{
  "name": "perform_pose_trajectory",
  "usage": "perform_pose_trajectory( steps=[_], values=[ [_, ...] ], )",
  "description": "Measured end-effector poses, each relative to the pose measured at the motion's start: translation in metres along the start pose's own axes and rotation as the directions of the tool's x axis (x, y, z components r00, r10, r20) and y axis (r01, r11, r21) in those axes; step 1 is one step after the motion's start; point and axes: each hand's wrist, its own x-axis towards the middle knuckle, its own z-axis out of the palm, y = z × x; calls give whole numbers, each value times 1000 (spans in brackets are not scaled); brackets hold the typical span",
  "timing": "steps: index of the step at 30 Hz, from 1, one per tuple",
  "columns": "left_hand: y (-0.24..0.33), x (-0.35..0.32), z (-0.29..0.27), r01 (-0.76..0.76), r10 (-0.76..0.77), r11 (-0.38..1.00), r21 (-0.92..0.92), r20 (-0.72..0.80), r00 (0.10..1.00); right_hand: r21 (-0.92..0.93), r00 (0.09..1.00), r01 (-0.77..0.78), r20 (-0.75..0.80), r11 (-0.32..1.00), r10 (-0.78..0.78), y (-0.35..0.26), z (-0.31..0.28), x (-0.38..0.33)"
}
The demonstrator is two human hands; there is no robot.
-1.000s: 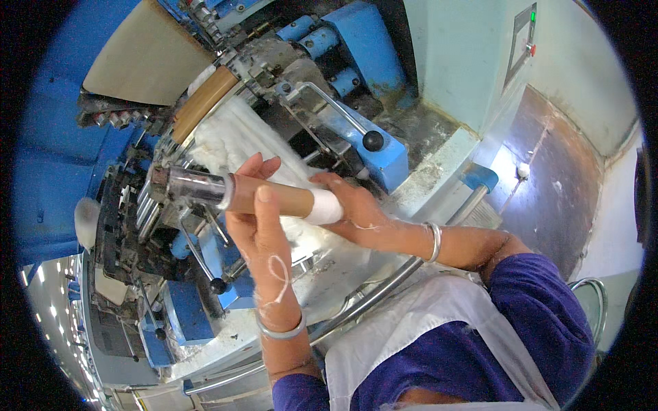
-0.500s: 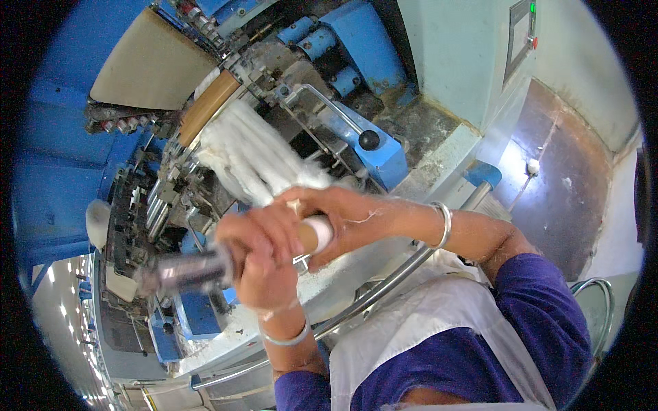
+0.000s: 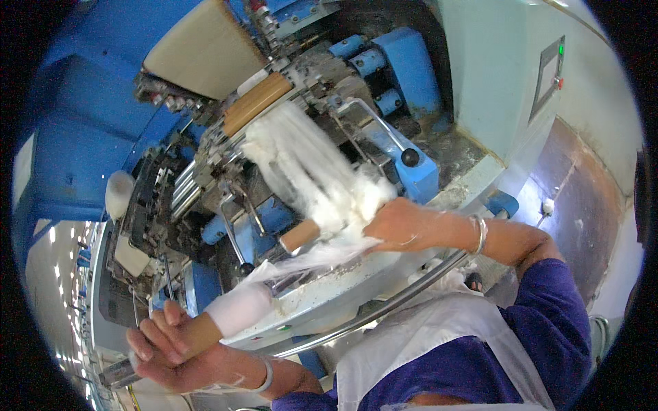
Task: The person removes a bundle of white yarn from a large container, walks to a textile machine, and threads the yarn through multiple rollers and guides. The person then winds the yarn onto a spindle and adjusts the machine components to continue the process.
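1. Head view, surface and room: I see a pale machine ledge (image 3: 312,301) curving below the mechanism, with a steel rail (image 3: 387,299) on the near side. Blue housings (image 3: 411,72) and a lever with a black knob (image 3: 410,157) stand beyond. A control panel (image 3: 547,81) is mounted on the pale wall at right; a reddish-brown floor (image 3: 555,195) lies below it.
2. Head view, roller: the brown-sleeved roller (image 3: 203,333) is at lower left, clear of the mechanism. Its long axis runs obliquely from lower left to upper right; the metal shaft end points lower left, and the end wrapped in white fibre points toward the right hand. A thin fibre web (image 3: 305,264) spans between them. A short brown cylinder (image 3: 300,236) shows beneath loose fibre strands (image 3: 295,147).
3. Head view, hands: I read the left hand (image 3: 171,353) as gripping the roller, fingers curled around the sleeve, wrist to the right. The right hand (image 3: 397,226) extends leftward against the fibre; fibre hides its fingertips, so I cannot tell whether its grip is closed.
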Motion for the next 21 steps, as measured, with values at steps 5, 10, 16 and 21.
perform_pose_trajectory(
  steps=[5, 10, 16, 21],
  values=[
    [-23, -31, -16, 104, -33, 970, 218, -307, 951, 99, 983, 81, 155, 992, -96, 11, -26, -16],
    [-91, -40, -2, 397, -360, 905, 151, -225, 905, 265, 950, 258, -244, 929, -195, -5, -34, 0],
    [-135, -24, 32, 577, -566, 817, 0, -196, 801, 526, 768, 177, -603, 832, 218, -86, 9, 56],
    [-142, -19, 40, 592, -636, 747, 302, 67, 768, 897, 906, 167, -303, 409, 295, -65, 20, 70]
  ],
)
